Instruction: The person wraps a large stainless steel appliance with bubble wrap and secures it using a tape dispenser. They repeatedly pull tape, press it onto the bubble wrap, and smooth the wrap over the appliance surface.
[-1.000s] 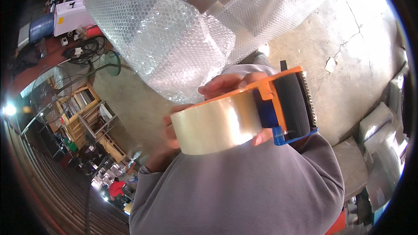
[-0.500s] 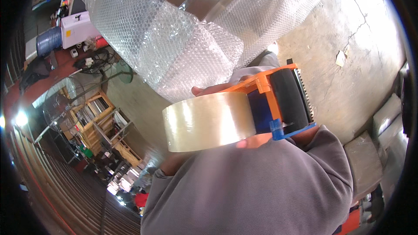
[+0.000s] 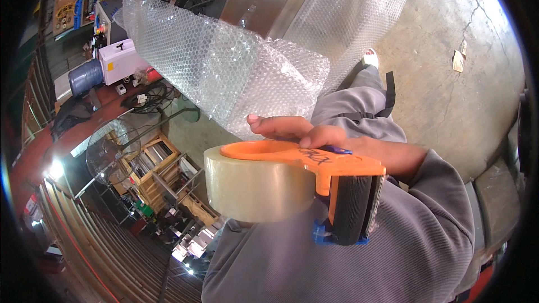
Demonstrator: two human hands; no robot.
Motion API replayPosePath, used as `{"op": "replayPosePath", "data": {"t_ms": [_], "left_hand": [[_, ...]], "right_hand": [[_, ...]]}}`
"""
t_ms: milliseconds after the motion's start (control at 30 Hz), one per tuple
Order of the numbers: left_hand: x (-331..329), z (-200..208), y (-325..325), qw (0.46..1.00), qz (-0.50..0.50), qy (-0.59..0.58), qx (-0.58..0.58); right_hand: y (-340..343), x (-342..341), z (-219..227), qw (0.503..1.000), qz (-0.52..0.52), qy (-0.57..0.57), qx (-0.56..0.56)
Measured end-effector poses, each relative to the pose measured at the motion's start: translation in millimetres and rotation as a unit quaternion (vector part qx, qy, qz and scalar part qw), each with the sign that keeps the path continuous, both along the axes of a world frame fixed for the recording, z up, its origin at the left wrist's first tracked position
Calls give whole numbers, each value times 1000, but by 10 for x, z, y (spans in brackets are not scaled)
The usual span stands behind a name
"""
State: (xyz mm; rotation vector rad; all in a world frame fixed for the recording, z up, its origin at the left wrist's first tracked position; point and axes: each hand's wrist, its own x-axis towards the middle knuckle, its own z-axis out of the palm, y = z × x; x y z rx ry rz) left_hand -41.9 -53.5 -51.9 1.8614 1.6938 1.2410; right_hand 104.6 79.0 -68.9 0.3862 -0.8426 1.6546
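My right hand [image 3: 328,134] holds the tape dispenser [image 3: 323,161]; my left hand I cannot see. This handling, I judge, next needs firm grip.

1. Jug [image 3: 85,77], blue; upper edge of the red surface [image 3: 106,104].
2. Box [image 3: 124,59], white, yellow label [image 3: 110,66]; just beside the jug.
3. Cable [image 3: 150,96], black, coiled; right end of the red surface.
4. Fan [image 3: 114,148], caged; near a wooden rack [image 3: 144,184].
5. Paper scrap [image 3: 458,61], pale; right side of concrete floor [image 3: 424,90].
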Motion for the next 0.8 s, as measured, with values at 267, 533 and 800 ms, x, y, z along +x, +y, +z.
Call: {"op": "replayPosePath", "data": {"t_ms": [267, 533, 800], "left_hand": [[5, 12, 27, 1000, 10, 15, 13], [19, -16, 77, 999, 23, 26, 21], [35, -52, 135, 998, 44, 40, 29]], "right_hand": [[-32, 115, 37, 999, 48, 11, -15], [4, 193, 17, 999, 47, -10, -6], [147, 236, 79, 998, 20, -38, -38]]}}
